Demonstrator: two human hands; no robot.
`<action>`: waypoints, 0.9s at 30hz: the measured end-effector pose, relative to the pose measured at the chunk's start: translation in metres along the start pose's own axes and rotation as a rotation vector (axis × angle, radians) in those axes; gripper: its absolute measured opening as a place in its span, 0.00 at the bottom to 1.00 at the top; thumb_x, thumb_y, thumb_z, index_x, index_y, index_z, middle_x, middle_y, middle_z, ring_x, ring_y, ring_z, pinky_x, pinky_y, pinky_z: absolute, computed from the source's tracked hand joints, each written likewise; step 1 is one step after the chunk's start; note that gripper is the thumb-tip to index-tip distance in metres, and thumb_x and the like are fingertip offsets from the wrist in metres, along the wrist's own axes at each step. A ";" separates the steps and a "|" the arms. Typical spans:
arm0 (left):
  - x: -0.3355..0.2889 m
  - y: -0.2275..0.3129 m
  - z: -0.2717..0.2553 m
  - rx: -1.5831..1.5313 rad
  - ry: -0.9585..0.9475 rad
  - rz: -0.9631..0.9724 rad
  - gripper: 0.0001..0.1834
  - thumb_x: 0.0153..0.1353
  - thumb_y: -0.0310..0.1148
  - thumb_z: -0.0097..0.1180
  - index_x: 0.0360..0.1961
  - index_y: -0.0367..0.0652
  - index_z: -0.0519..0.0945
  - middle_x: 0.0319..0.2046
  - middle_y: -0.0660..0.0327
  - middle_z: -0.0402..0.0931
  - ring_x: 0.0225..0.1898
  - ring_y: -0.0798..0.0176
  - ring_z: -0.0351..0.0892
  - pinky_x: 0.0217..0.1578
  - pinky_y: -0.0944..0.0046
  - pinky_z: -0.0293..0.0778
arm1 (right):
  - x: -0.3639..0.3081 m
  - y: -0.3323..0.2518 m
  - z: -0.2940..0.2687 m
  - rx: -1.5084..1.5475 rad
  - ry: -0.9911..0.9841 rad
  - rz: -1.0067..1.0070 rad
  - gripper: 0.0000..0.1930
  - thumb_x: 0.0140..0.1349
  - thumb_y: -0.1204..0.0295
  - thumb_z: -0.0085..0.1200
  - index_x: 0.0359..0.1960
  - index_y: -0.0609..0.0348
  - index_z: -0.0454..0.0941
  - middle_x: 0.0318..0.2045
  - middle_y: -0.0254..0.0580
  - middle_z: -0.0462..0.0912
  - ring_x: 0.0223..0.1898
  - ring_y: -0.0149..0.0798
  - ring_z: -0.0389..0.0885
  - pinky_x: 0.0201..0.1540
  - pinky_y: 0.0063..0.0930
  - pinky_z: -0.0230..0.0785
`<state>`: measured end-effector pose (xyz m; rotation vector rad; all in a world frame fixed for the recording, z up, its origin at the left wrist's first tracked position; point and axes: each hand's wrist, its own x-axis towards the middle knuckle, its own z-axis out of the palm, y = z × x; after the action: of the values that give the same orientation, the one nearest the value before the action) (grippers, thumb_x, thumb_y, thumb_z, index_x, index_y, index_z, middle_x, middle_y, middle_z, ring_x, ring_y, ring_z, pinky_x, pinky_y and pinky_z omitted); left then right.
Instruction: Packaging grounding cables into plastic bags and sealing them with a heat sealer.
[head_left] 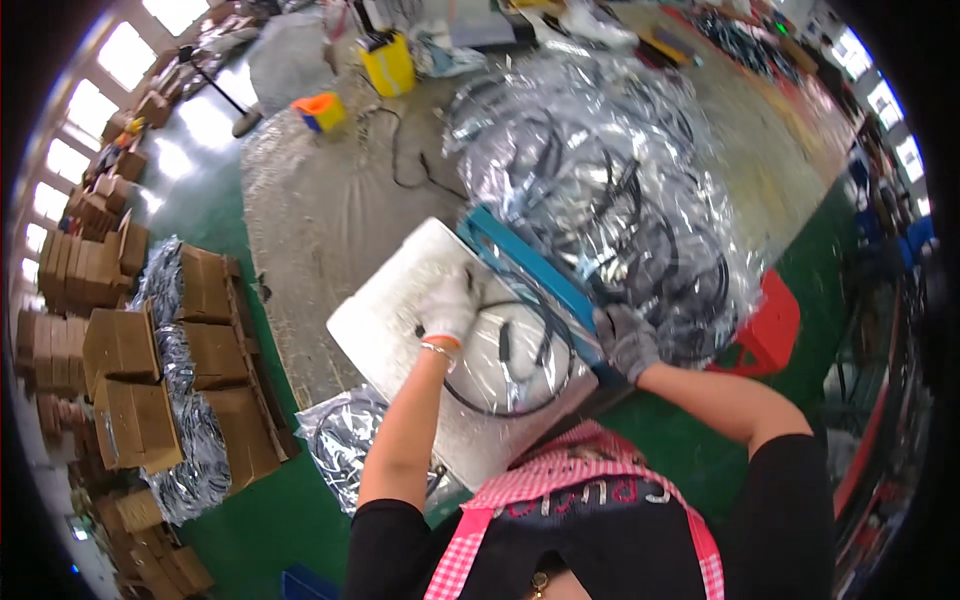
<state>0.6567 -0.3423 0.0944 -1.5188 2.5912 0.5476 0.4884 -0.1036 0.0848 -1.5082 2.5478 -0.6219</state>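
Broadly, the largest thing around the work is the plastic-covered bench [330, 190], with a wide heap of clear-bagged black cables [600, 190] spread over its right half. Stacked brown cartons [215, 355] stand on the floor well off to the left. At the bench's near side lies a white foam slab [385, 295], set at a slant in front of the person's body. A long teal bar-shaped box [540, 268] runs along the slab's right edge, between it and the heap. Beyond the heap's near right corner is a red stool [768, 325].

Smaller again, a coiled black cable [504, 342] lies on the near right part of the slab, with clear film about it; its loop comes close to the teal box, though whether they touch I cannot tell. The left hand [450, 305], in a white glove with an orange cuff, is down at the coil's left side, fingers bunched; whether its grip pinches cable or film is unclear. The right hand [625, 345], in a grey glove, is at the near end of the teal box, fingers bent; I cannot tell whether it grips or merely rests there.

The step in hand looks like steadying the coil and its film beside the box. The next move probably calls for the left hand to keep the film flat and the loop gathered.
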 end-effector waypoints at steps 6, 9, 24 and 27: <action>0.001 0.014 -0.005 0.047 0.007 -0.025 0.19 0.60 0.54 0.49 0.47 0.61 0.78 0.36 0.54 0.81 0.39 0.49 0.82 0.38 0.50 0.77 | 0.002 0.001 -0.010 -0.010 -0.060 0.119 0.17 0.66 0.56 0.42 0.34 0.58 0.75 0.31 0.55 0.78 0.34 0.58 0.77 0.40 0.49 0.69; 0.003 0.011 -0.001 0.041 0.009 -0.011 0.20 0.60 0.56 0.47 0.47 0.61 0.78 0.36 0.54 0.81 0.39 0.49 0.82 0.38 0.50 0.77 | 0.000 0.003 -0.007 -0.011 -0.035 0.104 0.18 0.66 0.56 0.42 0.34 0.58 0.75 0.31 0.55 0.78 0.35 0.58 0.77 0.40 0.49 0.69; 0.001 0.014 0.013 0.068 0.024 -0.041 0.19 0.60 0.52 0.48 0.46 0.55 0.78 0.38 0.53 0.81 0.41 0.48 0.81 0.38 0.49 0.77 | -0.004 0.001 -0.012 0.035 -0.062 0.170 0.16 0.66 0.59 0.45 0.34 0.60 0.76 0.32 0.54 0.79 0.36 0.57 0.77 0.40 0.47 0.69; 0.004 0.006 0.013 0.044 0.029 -0.072 0.19 0.60 0.52 0.49 0.45 0.54 0.78 0.39 0.52 0.81 0.42 0.47 0.80 0.39 0.50 0.77 | 0.002 -0.004 -0.011 0.034 -0.031 0.140 0.17 0.66 0.58 0.45 0.33 0.59 0.77 0.32 0.55 0.78 0.36 0.57 0.77 0.40 0.47 0.70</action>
<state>0.6486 -0.3382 0.0829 -1.6111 2.5398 0.4616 0.4871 -0.1036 0.0963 -1.3054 2.5780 -0.6144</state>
